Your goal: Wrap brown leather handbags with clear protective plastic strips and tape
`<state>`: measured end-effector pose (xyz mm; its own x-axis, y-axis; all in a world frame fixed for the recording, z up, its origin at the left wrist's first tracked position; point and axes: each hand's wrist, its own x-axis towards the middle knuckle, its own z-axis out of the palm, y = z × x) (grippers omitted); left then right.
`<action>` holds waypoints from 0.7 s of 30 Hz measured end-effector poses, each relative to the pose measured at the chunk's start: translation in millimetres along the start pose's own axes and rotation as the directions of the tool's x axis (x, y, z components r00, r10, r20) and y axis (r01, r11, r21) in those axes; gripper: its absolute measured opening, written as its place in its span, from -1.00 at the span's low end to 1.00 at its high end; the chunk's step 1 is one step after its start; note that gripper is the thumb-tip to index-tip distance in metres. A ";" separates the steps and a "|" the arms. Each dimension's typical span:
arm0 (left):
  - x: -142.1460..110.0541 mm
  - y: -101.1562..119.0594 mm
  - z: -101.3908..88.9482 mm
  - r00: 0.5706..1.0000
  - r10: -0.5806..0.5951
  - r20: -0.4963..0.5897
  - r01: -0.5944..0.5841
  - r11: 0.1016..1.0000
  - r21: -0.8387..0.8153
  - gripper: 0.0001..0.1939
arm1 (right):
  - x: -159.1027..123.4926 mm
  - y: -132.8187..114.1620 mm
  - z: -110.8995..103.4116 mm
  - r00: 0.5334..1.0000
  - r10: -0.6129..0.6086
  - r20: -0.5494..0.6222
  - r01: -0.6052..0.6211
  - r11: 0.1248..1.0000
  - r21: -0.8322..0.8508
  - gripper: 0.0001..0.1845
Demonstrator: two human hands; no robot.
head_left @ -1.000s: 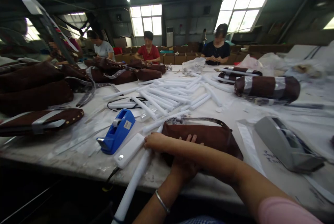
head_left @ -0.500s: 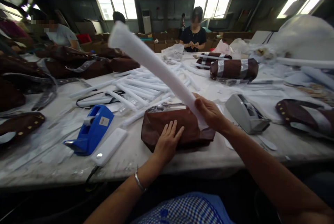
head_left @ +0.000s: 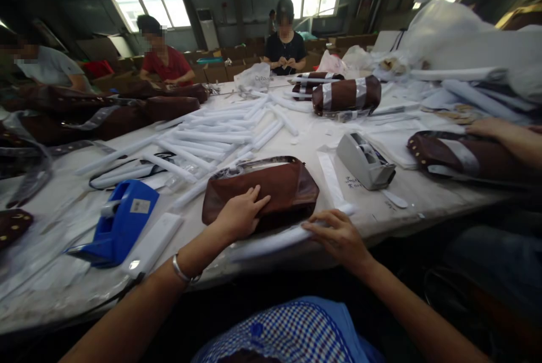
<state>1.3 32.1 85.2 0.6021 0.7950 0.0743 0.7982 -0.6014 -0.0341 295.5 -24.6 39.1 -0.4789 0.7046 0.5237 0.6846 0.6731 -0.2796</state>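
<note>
Brown bag (head_left: 282, 181) lies near the front edge of the desk (head_left: 307, 148). Left hand (head_left: 241, 213) presses it, fingers spread; right-hand (head_left: 339, 233) fingers grip a white roll (head_left: 275, 243) alongside. Apparent step: positioning the roll; next move calls for steady alignment.

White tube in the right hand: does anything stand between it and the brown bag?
Nothing visible does. The white tube, blurred, runs along the near side of the brown bag, held by the right hand; whether tube and bag touch is unclear. The left hand rests on the bag; the gray dispenser stands off right.
</note>
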 end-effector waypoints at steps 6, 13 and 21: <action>-5.8 -5.4 -0.2 1.000 0.001 -0.022 -0.002 0.998 -0.059 -0.33 | 22.8 -26.8 61.7 0.985 0.018 -0.170 -0.035 0.995 -0.096 -0.68; -17.4 -0.6 25.5 0.991 0.025 -0.131 -0.027 1.000 -0.015 -0.22 | 30.3 -25.3 81.4 0.971 0.026 -0.237 -0.039 0.998 -0.052 -0.63; -28.4 18.1 58.8 0.966 -0.030 -0.259 0.043 0.998 0.046 -0.31 | 32.9 -2.0 40.0 0.981 -0.111 -0.159 0.090 0.987 -0.135 -0.45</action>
<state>-0.3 3.4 23.9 0.5532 0.7647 0.3304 0.8233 -0.5623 -0.0771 256.4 6.2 24.7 -0.4586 0.5805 0.6729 0.7064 0.6975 -0.1203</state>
